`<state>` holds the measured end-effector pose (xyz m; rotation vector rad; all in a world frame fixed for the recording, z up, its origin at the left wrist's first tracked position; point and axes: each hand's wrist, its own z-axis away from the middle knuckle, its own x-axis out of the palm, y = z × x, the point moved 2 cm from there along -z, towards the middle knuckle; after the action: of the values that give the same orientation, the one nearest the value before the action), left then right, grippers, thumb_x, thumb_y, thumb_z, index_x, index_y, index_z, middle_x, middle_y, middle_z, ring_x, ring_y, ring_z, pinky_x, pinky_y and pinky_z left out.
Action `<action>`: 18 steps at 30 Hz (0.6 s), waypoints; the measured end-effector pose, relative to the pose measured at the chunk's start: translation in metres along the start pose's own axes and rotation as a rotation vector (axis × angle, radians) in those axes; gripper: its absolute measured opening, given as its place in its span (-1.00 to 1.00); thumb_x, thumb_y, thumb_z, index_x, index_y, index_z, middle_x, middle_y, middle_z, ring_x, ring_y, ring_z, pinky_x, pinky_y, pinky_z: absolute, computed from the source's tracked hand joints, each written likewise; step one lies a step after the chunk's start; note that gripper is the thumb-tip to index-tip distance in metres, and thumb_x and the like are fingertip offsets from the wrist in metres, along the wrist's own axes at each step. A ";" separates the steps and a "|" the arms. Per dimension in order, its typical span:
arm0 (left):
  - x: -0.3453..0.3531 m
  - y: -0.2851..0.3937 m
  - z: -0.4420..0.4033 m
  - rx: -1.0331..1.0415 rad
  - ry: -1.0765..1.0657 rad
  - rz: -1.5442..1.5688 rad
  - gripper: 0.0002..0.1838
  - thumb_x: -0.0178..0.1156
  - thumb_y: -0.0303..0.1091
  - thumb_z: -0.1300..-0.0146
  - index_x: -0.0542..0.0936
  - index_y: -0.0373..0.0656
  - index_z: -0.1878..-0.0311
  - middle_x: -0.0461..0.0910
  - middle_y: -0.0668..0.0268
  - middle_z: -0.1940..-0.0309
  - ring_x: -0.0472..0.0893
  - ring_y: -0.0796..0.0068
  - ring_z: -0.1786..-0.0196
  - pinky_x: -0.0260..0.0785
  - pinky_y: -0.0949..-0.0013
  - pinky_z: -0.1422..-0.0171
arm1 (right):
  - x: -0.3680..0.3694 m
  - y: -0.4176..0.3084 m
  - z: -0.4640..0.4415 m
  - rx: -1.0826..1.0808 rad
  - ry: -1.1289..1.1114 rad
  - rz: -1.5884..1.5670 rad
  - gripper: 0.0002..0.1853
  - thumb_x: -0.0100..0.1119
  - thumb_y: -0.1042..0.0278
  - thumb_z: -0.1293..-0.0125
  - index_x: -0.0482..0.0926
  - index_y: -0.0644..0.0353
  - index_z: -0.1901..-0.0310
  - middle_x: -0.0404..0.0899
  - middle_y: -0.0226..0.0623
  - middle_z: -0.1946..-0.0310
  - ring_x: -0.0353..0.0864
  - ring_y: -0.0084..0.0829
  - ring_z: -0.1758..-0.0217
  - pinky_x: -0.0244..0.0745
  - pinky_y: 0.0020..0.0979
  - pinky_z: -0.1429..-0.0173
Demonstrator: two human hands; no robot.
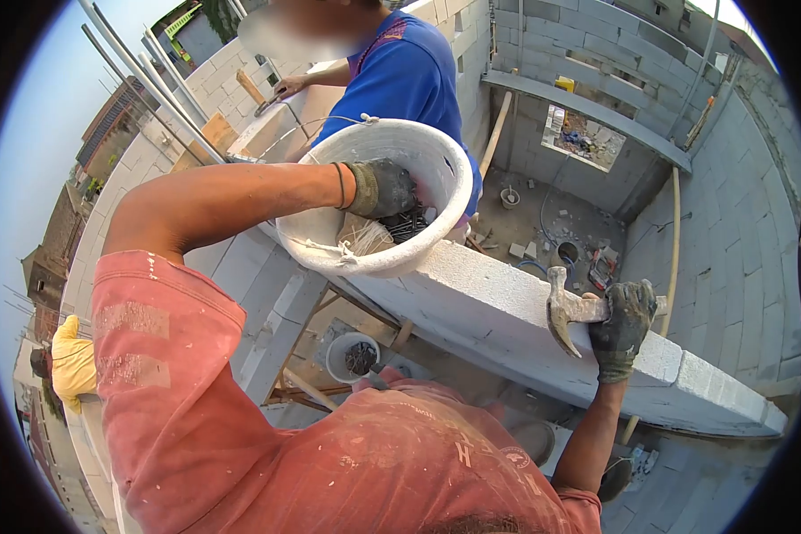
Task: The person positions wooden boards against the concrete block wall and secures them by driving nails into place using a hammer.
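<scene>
While the right hand (623,322) holds a hammer (560,311) tight over a white block wall (489,283), the left hand (383,187) is inside a white bucket (392,264) with dark nails (407,223) and string (366,237); I can't tell if its fingers are closed. Tall grey walls (730,231) stand around a messy floor (531,218) below.

Grey block walls (739,258) under a pale blue sky (49,84).
A long grey beam (587,122) goes across the back, above a window hole (584,138). Wooden poles (675,245) stand close to the walls. Bits of block (529,250) and other mess lie on the dusty grey floor (543,203). Far off to the left are houses (109,125) with brown roofs, and the daylight is bright.
</scene>
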<state>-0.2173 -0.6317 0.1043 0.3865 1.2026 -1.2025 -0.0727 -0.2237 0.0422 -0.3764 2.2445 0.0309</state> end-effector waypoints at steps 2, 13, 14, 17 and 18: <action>0.010 -0.009 0.003 -0.045 0.024 0.082 -0.76 0.17 -0.33 -0.22 0.66 -0.06 0.05 0.70 0.19 0.17 0.67 0.10 0.04 0.47 0.10 -0.14 | 0.003 0.003 0.003 -0.009 0.031 0.020 -0.69 0.38 0.24 0.06 0.53 0.18 0.32 0.48 -0.11 0.33 0.48 0.03 0.03 0.24 0.08 -0.34; -0.010 -0.020 0.021 -0.217 -0.095 0.181 -0.77 0.21 -0.31 -0.21 0.66 -0.03 0.06 0.68 0.21 0.16 0.65 0.18 -0.03 0.45 0.15 -0.19 | 0.001 0.000 -0.002 -0.006 -0.052 -0.005 -0.71 0.40 0.24 0.05 0.52 0.17 0.35 0.51 -0.10 0.33 0.50 0.05 0.04 0.25 0.05 -0.32; -0.002 -0.018 0.017 -0.225 -0.099 0.155 -0.76 0.20 -0.31 -0.21 0.67 -0.03 0.06 0.69 0.21 0.18 0.66 0.17 -0.01 0.47 0.14 -0.16 | 0.001 0.000 -0.002 0.003 -0.057 -0.001 -0.71 0.40 0.24 0.05 0.52 0.16 0.36 0.50 -0.11 0.34 0.50 0.04 0.05 0.26 0.05 -0.32; 0.002 -0.007 0.004 -0.226 -0.158 0.064 -0.76 0.18 -0.32 -0.22 0.69 -0.02 0.06 0.70 0.22 0.19 0.67 0.17 0.03 0.50 0.13 -0.11 | 0.002 0.000 -0.002 -0.003 -0.049 0.001 -0.71 0.40 0.24 0.05 0.50 0.15 0.38 0.50 -0.11 0.36 0.49 0.02 0.08 0.26 0.04 -0.32; 0.003 -0.004 0.000 -0.221 -0.209 -0.005 -0.77 0.17 -0.33 -0.23 0.70 -0.02 0.08 0.70 0.21 0.19 0.68 0.16 0.05 0.51 0.13 -0.08 | 0.002 0.001 -0.002 -0.018 -0.031 -0.001 -0.72 0.40 0.24 0.05 0.50 0.15 0.38 0.49 -0.12 0.37 0.49 0.01 0.09 0.26 0.04 -0.31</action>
<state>-0.2208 -0.6347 0.1026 0.0904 1.1400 -1.0729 -0.0755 -0.2236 0.0422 -0.3849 2.2149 0.0558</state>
